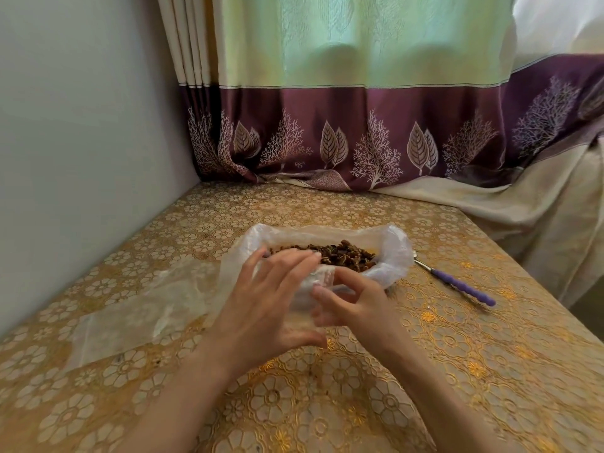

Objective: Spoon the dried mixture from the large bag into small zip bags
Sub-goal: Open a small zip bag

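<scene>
1. Clear plastic everywhere here. The large bag [390,253] sits open in the middle of the table [490,371], its rim rolled down, and the dried mixture [343,255], dark brown bits, fills it nearly to the top.
2. Both hands are up just in front of that bag, working on one small zip bag [315,289] held between them. It's see-through, so its edges are hard to make out, and I can't tell if anything's in it.
3. Left hand [268,308]: fingers spread and bent round the far side of the small bag, thumb underneath near the table. Looks like it's gripping the bag from the left.
4. Right hand [353,305]: thumb and forefinger pinch the near upper edge of the same small bag, the other fingers curled below.
5. More flat zip bags [137,318] lie on the table to the left of the hands, overlapping, pretty blurry.
6. Spoon [457,284] with a purple handle lies on the table right of the large bag, its bowl end tucked up against the bag. Nobody's touching it.
7. Table has a gold floral cover, and a purple and green curtain [359,132] hangs behind it.
</scene>
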The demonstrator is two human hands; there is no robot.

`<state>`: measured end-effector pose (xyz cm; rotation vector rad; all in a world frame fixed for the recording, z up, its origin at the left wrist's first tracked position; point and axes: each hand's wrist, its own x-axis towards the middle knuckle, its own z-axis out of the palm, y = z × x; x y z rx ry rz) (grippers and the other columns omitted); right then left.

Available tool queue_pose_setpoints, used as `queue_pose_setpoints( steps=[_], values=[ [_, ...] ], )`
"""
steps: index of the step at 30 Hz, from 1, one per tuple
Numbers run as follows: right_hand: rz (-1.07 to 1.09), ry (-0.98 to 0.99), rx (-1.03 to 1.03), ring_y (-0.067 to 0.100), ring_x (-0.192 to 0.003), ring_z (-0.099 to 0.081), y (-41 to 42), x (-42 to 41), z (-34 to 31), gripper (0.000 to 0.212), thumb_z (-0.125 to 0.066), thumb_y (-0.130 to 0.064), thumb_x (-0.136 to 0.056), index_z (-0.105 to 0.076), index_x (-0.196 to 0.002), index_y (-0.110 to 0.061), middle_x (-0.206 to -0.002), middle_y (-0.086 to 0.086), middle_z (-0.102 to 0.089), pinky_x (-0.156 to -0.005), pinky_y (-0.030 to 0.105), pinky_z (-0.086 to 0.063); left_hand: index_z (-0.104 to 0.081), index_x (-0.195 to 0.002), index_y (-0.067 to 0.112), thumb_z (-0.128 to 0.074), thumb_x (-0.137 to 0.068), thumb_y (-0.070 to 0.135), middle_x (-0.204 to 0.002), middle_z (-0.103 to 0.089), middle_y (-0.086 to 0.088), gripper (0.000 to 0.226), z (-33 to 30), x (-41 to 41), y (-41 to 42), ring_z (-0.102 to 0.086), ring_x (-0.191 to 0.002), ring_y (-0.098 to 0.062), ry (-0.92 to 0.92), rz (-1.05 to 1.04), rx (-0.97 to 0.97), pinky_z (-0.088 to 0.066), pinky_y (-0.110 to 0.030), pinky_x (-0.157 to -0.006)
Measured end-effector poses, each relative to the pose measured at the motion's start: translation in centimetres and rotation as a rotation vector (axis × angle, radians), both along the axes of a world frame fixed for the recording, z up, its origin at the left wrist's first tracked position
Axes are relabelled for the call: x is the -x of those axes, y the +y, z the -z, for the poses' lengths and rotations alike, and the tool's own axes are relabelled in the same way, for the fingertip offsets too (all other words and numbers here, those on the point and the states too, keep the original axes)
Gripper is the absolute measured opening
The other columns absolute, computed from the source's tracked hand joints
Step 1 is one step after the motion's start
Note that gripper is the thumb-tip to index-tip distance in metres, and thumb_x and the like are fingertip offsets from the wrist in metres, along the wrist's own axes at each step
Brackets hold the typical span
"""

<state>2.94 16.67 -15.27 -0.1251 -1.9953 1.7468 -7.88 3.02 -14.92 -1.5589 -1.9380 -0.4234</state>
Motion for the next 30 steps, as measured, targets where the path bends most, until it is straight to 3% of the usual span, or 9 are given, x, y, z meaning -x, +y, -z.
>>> queue_pose_setpoints(
  steps=[6,12,15,18,22,23,26,30],
  values=[
    [-0.021,-0.052,-0.054,0.019,-0.072,-0.070,-0.5,0.1,0.0,0.015,-0.064,-0.016,-0.087,-0.061,-0.101,-0.020,-0.095,0.012,-0.067,-0.060,0.026,-0.057,-0.032,-0.134,0.017,-0.051,-0.064,0.077,-0.133,-0.047,0.000,0.094,0.7,0.3,-0.1,-0.036,-0.125,-0.012,-0.105,0.002,0.046,-0.031,-0.048,-0.108],
    [0.001,-0.036,-0.051,0.020,-0.078,-0.070,-0.7,0.1,0.1,0.015,-0.064,-0.012,-0.088,-0.064,-0.101,-0.017,-0.092,0.010,-0.067,-0.062,0.028,-0.058,-0.042,-0.130,0.018,-0.050,-0.071,0.072,-0.126,-0.053,0.004,0.081,0.6,0.4,-0.5,-0.046,-0.115,-0.007,-0.209,0.041,0.022,-0.038,-0.033,-0.096],
    [0.079,0.016,-0.058,0.016,-0.075,-0.070,-0.5,0.0,0.0,0.011,-0.062,-0.007,-0.088,-0.067,-0.094,-0.015,-0.084,0.006,-0.069,-0.061,0.023,-0.057,-0.046,-0.127,0.019,-0.050,-0.070,0.072,-0.120,-0.053,0.007,0.078,0.5,0.5,-0.7,-0.042,-0.105,0.001,-0.302,0.021,-0.026,-0.034,-0.026,-0.090],
    [0.271,0.071,-0.120,0.020,-0.064,-0.069,1.0,-0.3,-0.3,0.011,-0.060,-0.007,-0.089,-0.067,-0.087,-0.014,-0.074,0.004,-0.070,-0.056,0.026,-0.057,-0.047,-0.128,0.019,-0.051,-0.067,0.075,-0.120,-0.050,0.009,0.082,0.7,0.8,-1.0,-0.038,-0.103,0.002,-0.371,-0.025,-0.055,-0.032,-0.025,-0.089],
    [0.709,0.073,-0.360,0.019,-0.062,-0.060,5.2,-1.4,-0.2,0.012,-0.058,-0.007,-0.091,-0.068,-0.096,-0.003,-0.073,0.001,-0.065,-0.054,0.024,-0.048,-0.046,-0.129,0.020,-0.052,-0.064,0.076,-0.119,-0.040,0.017,0.085,0.9,0.8,-1.1,-0.035,-0.104,0.004,-0.444,-0.068,-0.116,-0.032,-0.029,-0.091],
    [0.789,0.032,-0.463,0.019,-0.065,-0.059,6.4,-2.0,0.0,0.013,-0.058,-0.007,-0.091,-0.068,-0.098,-0.003,-0.076,0.004,-0.066,-0.059,0.023,-0.047,-0.045,-0.129,0.022,-0.051,-0.064,0.077,-0.119,-0.040,0.017,0.086,1.0,0.8,-1.0,-0.037,-0.104,0.001,-0.452,-0.075,-0.118,-0.031,-0.030,-0.090],
    [0.931,-0.230,-0.854,0.029,-0.095,-0.057,9.6,-3.6,1.5,0.019,-0.059,-0.012,-0.091,-0.069,-0.106,-0.007,-0.101,0.013,-0.069,-0.084,0.039,-0.041,-0.038,-0.127,0.032,-0.052,-0.062,0.077,-0.120,-0.042,0.015,0.080,1.2,0.6,-0.8,-0.039,-0.107,-0.003,-0.529,-0.075,-0.104,-0.032,-0.031,-0.091],
    [1.011,-0.617,-0.905,0.027,-0.125,-0.038,12.2,-4.6,2.6,0.035,-0.050,-0.031,-0.094,-0.057,-0.126,-0.017,-0.132,0.007,-0.053,-0.102,0.043,-0.028,-0.041,-0.126,0.032,-0.045,-0.060,0.081,-0.115,-0.044,0.014,0.082,1.5,0.4,-0.5,-0.029,-0.097,0.004,-0.516,-0.095,-0.153,-0.035,-0.034,-0.081]
  ],
)
